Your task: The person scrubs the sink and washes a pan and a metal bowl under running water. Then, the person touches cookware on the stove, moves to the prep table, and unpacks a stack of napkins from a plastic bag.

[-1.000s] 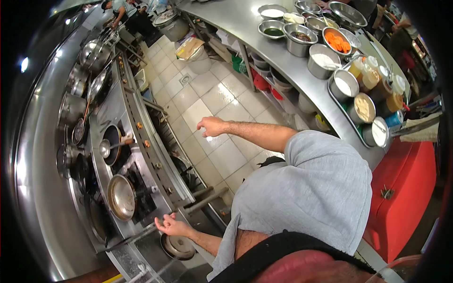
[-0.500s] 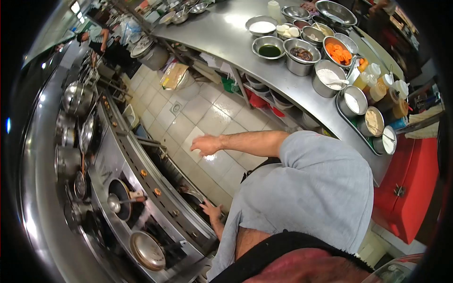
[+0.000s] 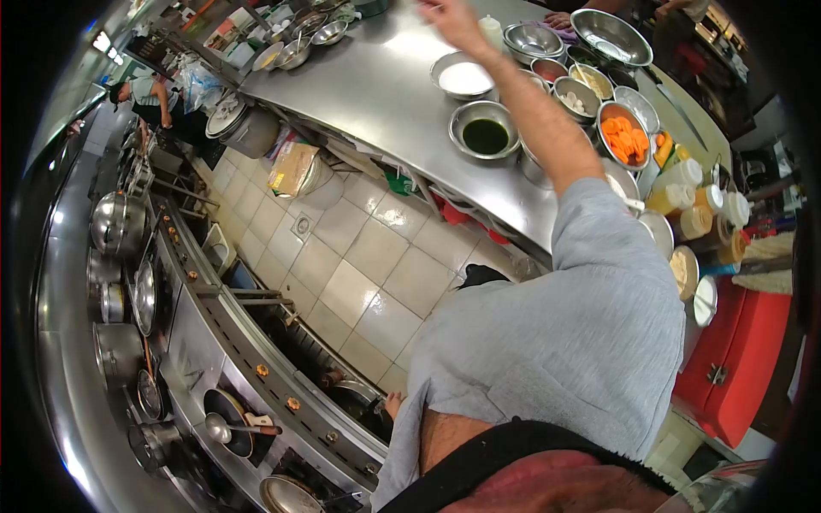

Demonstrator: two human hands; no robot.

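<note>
One right hand, cut by the frame top, grip indeterminable, above steel counter, white-filled bowl below it beside the forearm; one left hand, mostly sleeve-hidden, grip likewise indeterminable, near stove.

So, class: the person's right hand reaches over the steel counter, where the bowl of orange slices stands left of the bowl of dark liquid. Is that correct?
Not quite: the head view shows the bowl of orange slices to the right of the bowl of dark liquid. The right hand does reach over the steel counter.
</note>
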